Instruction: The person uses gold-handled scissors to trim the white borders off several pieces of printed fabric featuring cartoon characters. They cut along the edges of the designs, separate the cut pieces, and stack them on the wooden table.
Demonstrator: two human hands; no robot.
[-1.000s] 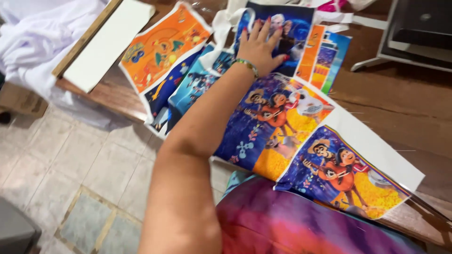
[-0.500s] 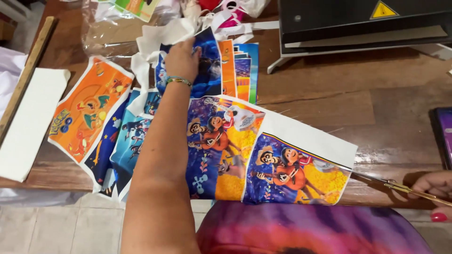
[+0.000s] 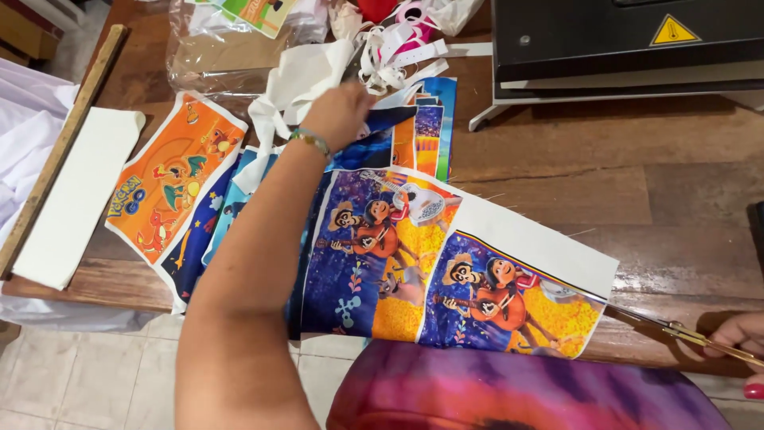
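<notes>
Evidently the left hand (image 3: 338,111) reaches across the brown wooden surface (image 3: 605,183) and closes its grip on the white paper offcuts (image 3: 298,84) above the overlapping colourful cartoon prints (image 3: 446,271), while the right hand (image 3: 736,334) grips brass-coloured scissors (image 3: 676,328) at the near edge. Half a second ago that left hand lay flat on the prints; now it is bunched and farther up.

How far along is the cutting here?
Done: white offcut strips lie heaped by the stacked prints. In hand: right hand holds scissors at the white margin of the double print; left hand rests on the stack. Left: that margin, and the orange print border.
</notes>
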